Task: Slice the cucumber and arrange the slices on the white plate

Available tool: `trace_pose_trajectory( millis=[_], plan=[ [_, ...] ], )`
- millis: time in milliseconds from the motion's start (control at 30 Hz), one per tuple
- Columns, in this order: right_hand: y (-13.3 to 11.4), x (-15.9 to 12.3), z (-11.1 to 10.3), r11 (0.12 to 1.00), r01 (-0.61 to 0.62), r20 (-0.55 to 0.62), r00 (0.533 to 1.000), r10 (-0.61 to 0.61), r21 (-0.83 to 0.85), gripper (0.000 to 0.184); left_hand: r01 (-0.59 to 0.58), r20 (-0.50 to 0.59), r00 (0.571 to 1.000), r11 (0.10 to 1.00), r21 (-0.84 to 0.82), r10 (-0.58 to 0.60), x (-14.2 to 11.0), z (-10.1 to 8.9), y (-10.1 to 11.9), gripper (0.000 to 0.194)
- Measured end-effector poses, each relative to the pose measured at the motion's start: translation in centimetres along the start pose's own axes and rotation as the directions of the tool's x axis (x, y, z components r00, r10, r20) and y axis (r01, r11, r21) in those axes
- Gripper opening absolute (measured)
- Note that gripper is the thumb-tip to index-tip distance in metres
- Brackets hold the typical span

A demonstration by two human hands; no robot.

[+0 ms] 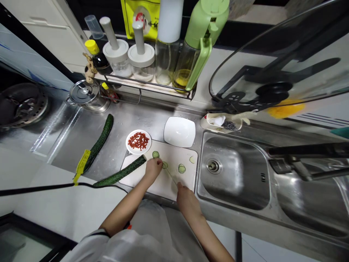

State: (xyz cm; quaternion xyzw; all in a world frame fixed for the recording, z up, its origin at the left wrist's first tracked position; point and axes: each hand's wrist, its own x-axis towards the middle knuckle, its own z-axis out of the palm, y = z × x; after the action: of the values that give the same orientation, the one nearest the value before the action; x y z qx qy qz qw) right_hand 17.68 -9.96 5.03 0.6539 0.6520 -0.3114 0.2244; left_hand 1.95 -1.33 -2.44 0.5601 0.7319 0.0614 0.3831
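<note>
My left hand (154, 169) is over the white cutting board (160, 185), its fingers pinched at the edge of a thin cucumber slice (165, 165). In my right hand (187, 199) is a knife (171, 177), seen nearly edge-on, with its tip close to my left fingertips. The handle is hidden in my fist. A cut cucumber (122, 174) lies across the board's left edge, its cut end beside my left hand. More slices lie on the board: one above my left hand, a small overlapping pile (181, 168) to the right, and a pale end piece (192, 159).
Behind the board stand a small plate of chopped red bits (138, 142) and a white square bowl (180, 131). A whole cucumber (102, 142) with a yellow tag lies left. A steel sink (237, 171) is at right; a condiment rack (152, 87) and lidded pot (88, 96) are behind.
</note>
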Motion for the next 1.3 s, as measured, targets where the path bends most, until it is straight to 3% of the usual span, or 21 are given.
trace_pose_trajectory(
  millis=[200, 567, 767, 933, 1300],
  plan=[
    [0.0, -0.2, -0.6, 1.0, 0.021, -0.015, 1.0, -0.021, -0.023, 0.044, 0.001, 0.009, 1.0, 1.0, -0.027, 0.0, 0.0, 0.0, 0.0, 0.02],
    [0.1, 0.0, -1.9, 1.0, 0.004, 0.06, 0.998, -0.003, -0.015, 0.042, -0.009, 0.001, 1.0, 0.999, -0.03, 0.009, 0.1, -0.1, -0.1, 0.018],
    [1.5, -1.6, -1.5, 0.998, -0.066, 0.151, 0.986, 0.063, 0.02, 0.044, 0.035, 0.041, 0.999, 0.999, -0.031, -0.034, -0.1, -0.6, 0.5, 0.018],
    [2.3, -2.3, -0.5, 0.995, -0.087, 0.14, 0.987, 0.08, 0.048, 0.046, 0.003, 0.056, 0.998, 1.0, 0.003, -0.003, -0.2, -0.7, 0.6, 0.018],
    [2.4, -2.1, 0.8, 0.988, -0.105, 0.153, 0.984, 0.087, 0.112, 0.043, -0.02, -0.129, 0.99, 0.975, 0.222, 0.05, 0.6, -4.9, 0.7, 0.021]
  ],
)
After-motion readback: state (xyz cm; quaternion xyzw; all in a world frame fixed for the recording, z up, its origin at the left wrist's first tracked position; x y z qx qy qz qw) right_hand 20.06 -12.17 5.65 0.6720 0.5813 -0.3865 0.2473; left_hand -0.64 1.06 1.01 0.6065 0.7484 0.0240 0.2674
